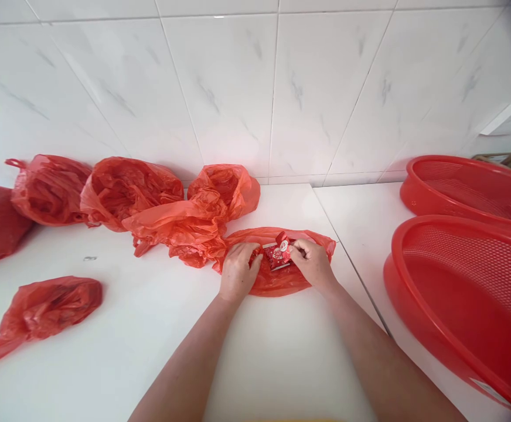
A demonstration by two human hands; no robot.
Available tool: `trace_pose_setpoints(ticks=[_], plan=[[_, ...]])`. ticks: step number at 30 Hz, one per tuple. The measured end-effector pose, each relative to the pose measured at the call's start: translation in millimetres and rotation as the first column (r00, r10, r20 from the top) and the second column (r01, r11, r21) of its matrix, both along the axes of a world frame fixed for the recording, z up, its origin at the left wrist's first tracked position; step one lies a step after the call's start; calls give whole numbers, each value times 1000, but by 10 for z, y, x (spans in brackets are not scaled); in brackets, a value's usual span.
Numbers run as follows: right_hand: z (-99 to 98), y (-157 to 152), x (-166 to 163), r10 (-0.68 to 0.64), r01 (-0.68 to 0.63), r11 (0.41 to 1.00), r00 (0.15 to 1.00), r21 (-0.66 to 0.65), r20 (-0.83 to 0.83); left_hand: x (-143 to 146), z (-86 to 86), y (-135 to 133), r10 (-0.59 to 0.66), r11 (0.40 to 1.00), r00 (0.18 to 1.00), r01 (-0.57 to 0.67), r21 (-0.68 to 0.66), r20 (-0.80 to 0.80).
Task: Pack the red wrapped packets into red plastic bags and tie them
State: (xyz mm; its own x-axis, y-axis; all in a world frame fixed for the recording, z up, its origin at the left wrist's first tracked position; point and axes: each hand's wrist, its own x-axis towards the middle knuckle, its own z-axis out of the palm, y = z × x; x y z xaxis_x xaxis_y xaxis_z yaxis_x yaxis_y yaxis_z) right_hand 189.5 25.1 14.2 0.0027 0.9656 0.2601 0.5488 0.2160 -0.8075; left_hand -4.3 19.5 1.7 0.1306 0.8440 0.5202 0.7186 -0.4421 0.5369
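Observation:
A red plastic bag lies flat on the white table, with small red printed packets in its middle. One packet rests on the bag between my hands. My right hand pinches another small red packet with a white round print, held just above the first. At the bag's left side, my left hand has its fingers curled over red shiny material; what exactly they grip is partly hidden by the hand.
Several crumpled red plastic bags stand along the tiled wall at the left. A knotted red bag lies at the near left. Two red mesh baskets sit on the right, beyond a seam in the white table.

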Motion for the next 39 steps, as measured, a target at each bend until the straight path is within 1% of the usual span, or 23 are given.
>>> trace_pose_setpoints(ticks=[2, 4, 6, 8, 12, 17, 21, 24, 26, 29, 31, 34, 39], plan=[[-16, 16, 16, -50, 50, 999, 999, 9, 7, 22, -28, -1, 10, 1000, 997, -12, -20, -74], [-27, 30, 30, -75, 75, 997, 997, 13, 6, 39, -64, -2, 38, 996, 992, -47, -74, -124], [-38, 39, 38, -84, 84, 996, 996, 6, 0, 46, -101, -4, 63, 985, 989, -83, -149, -137], [-54, 44, 39, -102, 102, 995, 995, -3, 2, 45, -130, -5, 73, 976, 990, -95, -195, -120], [-93, 56, 37, -127, 127, 992, 992, -3, 16, 31, -149, -1, 72, 980, 997, -76, -182, -32], [-93, 60, 35, -132, 131, 991, 991, 25, 34, 21, -106, -3, 67, 984, 989, -44, -170, 133], [-29, 24, 1, -155, 143, 982, 984, 127, 91, 35, -34, -42, 110, 983, 962, -68, -171, 251], [23, -25, -53, -177, 150, 967, 976, 207, 123, 70, 17, -79, 150, 971, 929, -73, -228, 338], [48, -61, -95, -123, 95, 970, 985, 222, 117, 100, 46, -98, 155, 958, 897, -35, -284, 414], [63, -109, -152, 56, -73, 980, 994, 187, 98, 138, 86, -114, 142, 936, 849, 53, -348, 510], [58, -128, -181, 135, -150, 975, 986, 163, 96, 154, 103, -118, 131, 922, 818, 107, -372, 560], [36, -136, -204, 174, -183, 976, 981, 121, 82, 160, 105, -117, 104, 904, 768, 193, -383, 632], [14, -131, -213, 228, -229, 974, 969, -1, -92, 142, 78, -116, 35, 860, 708, 338, -382, 706]])
